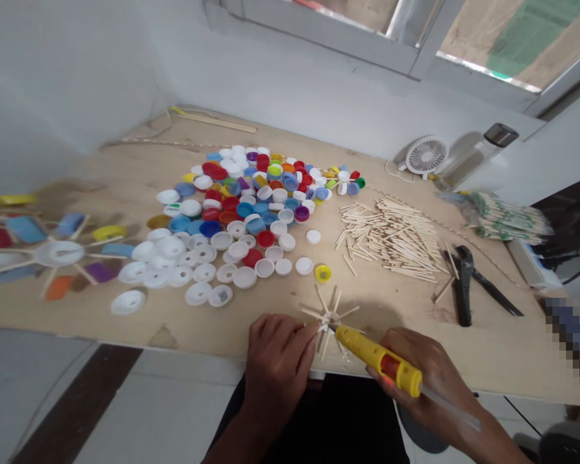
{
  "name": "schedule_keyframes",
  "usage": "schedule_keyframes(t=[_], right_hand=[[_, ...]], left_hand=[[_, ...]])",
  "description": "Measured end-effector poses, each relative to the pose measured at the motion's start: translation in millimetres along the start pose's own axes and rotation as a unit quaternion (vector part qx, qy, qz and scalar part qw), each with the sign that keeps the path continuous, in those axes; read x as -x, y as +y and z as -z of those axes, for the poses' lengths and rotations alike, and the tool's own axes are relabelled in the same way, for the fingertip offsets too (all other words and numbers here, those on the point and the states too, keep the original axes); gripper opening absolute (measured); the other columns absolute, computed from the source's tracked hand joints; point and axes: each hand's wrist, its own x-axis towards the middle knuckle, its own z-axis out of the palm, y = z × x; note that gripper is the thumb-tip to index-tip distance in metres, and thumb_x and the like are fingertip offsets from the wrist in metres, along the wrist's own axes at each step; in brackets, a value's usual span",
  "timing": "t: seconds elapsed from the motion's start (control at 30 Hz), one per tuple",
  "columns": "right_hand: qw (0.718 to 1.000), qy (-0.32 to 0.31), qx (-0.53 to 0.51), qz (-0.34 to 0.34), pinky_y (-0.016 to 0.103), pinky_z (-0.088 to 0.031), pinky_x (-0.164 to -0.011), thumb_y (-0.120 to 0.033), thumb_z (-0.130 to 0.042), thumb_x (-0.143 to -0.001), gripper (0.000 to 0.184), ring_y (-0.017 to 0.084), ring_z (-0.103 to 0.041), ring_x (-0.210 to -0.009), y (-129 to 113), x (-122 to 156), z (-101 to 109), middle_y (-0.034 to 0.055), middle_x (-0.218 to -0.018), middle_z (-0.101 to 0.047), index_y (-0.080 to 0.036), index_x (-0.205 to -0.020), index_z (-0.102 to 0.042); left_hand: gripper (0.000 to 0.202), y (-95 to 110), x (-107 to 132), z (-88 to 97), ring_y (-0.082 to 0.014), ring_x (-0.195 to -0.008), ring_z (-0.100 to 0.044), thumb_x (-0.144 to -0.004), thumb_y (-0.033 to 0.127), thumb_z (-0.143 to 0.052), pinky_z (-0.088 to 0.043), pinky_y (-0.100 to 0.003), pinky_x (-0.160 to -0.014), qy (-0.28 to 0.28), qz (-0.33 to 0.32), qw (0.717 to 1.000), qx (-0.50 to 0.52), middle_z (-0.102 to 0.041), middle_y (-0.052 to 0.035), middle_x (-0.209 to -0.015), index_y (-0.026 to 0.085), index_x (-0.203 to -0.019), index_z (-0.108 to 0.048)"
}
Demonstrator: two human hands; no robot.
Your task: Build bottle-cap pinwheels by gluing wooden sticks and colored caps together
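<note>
- Spanning the view, a plywood tabletop [125, 174] holds everything below
- Spreading across its middle, a heap of plastic bottle caps [232, 219], mostly white nearest the hands
- Right of the heap, loose wooden craft sticks [391, 241]
- Right hand [430, 380] closed around a yellow hot glue gun [379, 359], its nozzle touching the star's hub
- Left hand [278, 367] pinching a small star of wooden sticks [329, 317] at its hub, over the table's front edge
- Just beyond the star, one yellow bottle cap [323, 273]

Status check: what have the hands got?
Left hand: pinching wooden stick star. Right hand: yellow glue gun, nozzle at star's hub. White bottle caps beyond, apart.
</note>
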Motion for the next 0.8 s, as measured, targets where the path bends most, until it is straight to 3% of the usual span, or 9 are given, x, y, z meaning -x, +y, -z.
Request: schedule_keyframes(t=[0.8], right_hand=[[0.998, 0.046, 0.041, 0.013, 0.023, -0.033, -0.052, -0.035, -0.048, -0.091, 0.02, 0.013, -0.051, -0.056, 4.3, -2.7, 0.3, -0.0012, -0.066, -0.055, -0.021, -0.078, -0.05]], left_hand=[[0.016, 0.9, -1.3, 0.5, -0.018, -0.071, -0.058, -0.083, 0.011, -0.057, -0.042, -0.038, -0.076, 0.007, 0.0, 1.0, -0.003, -0.065, -0.002, -0.071, 0.019, -0.087, -0.07]])
